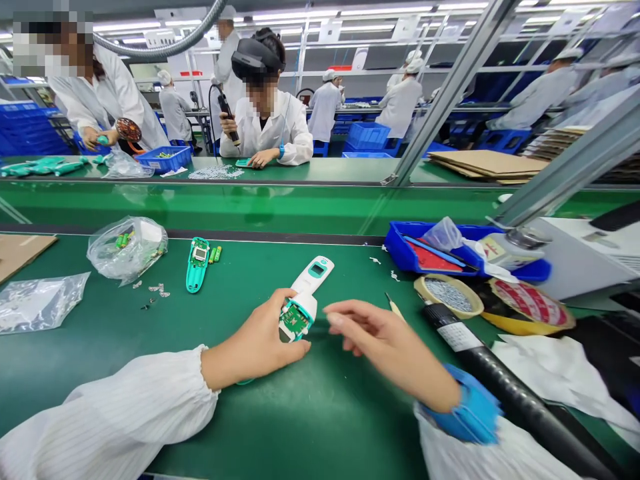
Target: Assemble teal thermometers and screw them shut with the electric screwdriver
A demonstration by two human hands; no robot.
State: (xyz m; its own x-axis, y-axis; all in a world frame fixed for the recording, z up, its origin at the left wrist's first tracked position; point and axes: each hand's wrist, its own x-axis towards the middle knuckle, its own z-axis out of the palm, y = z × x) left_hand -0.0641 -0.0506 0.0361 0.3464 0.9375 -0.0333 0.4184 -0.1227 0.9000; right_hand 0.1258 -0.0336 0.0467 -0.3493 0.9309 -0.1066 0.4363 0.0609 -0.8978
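My left hand [263, 337] grips a teal-and-white device casing with an exposed green circuit board [299, 319], thumb and fingers around its sides. Just beyond it is a white housing with a small display [317, 270], which looks like a handheld thermometer; whether the two are joined, I cannot tell. To the right of the casing, slightly blurred, my right hand [375, 333] hovers with loosely bent fingers and nothing visible in them. Farther left lies another teal half-shell with a circuit board [198, 265], beside two green batteries [215, 255].
A plastic bag with batteries [129, 248], a flat clear bag [43, 303] and small metal parts [159, 289] lie left. At right are a blue tray [425, 260], a bowl of screws [449, 295], a tape roll [530, 305] and a black tube [500, 377]. Co-workers [270, 120] sit across.
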